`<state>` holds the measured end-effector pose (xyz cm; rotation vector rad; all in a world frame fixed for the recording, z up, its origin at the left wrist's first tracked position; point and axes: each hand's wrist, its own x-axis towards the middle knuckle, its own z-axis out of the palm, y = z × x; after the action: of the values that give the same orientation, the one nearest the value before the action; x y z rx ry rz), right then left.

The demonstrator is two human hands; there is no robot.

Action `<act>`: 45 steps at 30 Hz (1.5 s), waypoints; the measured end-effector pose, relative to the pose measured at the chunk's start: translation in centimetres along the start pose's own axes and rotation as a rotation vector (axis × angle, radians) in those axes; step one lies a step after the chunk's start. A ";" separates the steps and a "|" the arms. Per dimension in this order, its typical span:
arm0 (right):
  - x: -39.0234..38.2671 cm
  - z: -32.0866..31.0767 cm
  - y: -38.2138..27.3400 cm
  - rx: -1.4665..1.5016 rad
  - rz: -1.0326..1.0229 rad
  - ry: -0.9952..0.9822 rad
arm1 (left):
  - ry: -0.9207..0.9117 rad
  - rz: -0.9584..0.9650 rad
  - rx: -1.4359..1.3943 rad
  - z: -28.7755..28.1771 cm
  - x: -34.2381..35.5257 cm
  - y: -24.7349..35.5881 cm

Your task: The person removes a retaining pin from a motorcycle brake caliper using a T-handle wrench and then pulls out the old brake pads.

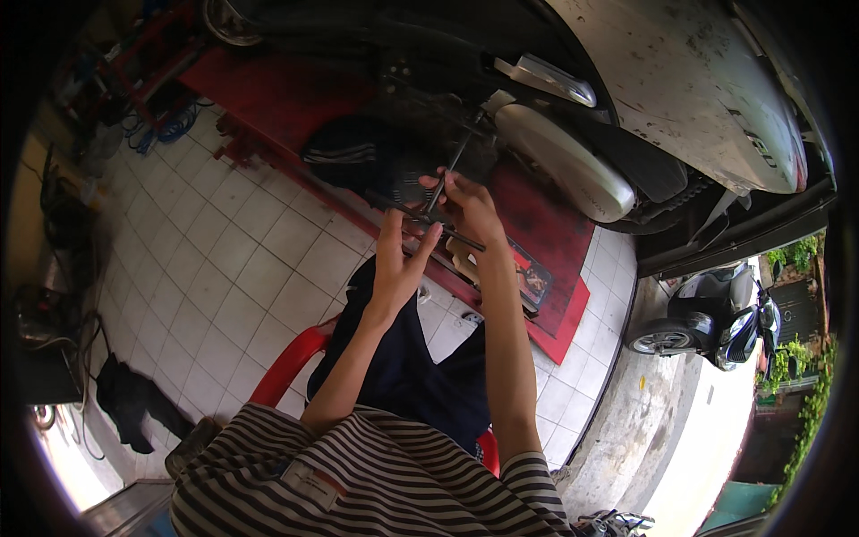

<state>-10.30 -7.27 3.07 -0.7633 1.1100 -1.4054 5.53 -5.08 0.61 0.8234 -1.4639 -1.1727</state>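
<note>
A long, dark T-handle wrench (pixel 457 157) reaches from my hands up to the underside of a motorcycle (pixel 528 134). Its far tip meets the dark engine area near a silver cover, but what it touches there is too dark to make out. My left hand (pixel 399 268) holds the crossbar between thumb and fingers, close to where bar and shaft meet. Around the shaft just above the crossbar, my right hand (pixel 468 208) has its fingers curled. One end of the crossbar sticks out past my right wrist.
The motorcycle stands on a red lift platform (pixel 573 324). A dark cloth bundle (pixel 344 157) lies on it, left of my hands. Blue hose (pixel 170 125) is coiled at the far left, and black cloth (pixel 134 403) lies on the tiles. Outside, a scooter (pixel 716 318) is parked.
</note>
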 end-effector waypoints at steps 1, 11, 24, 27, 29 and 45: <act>0.0 0.1 -0.4 -0.022 0.002 -0.003 | -0.008 -0.021 -0.006 -0.2 0.1 0.4; -0.8 1.1 -1.3 -0.181 0.097 0.114 | -0.022 0.558 0.863 -1.4 0.9 2.3; 0.9 -0.3 1.0 -0.075 0.028 0.062 | 0.044 -0.234 -0.207 -0.8 -0.3 -1.1; 0.6 1.1 0.1 -0.144 0.040 0.078 | 0.182 0.081 0.039 -1.0 -0.1 -0.6; 0.2 1.1 -0.3 -0.173 0.052 0.103 | 0.216 0.301 0.259 -1.1 0.2 2.0; -7.4 0.4 0.0 0.139 0.091 -0.119 | 0.316 0.070 -0.033 -3.3 -0.5 -2.3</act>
<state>-8.81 -0.08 4.29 -0.6798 0.9334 -1.3283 8.67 -6.07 -1.81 0.8833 -1.2004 -0.9621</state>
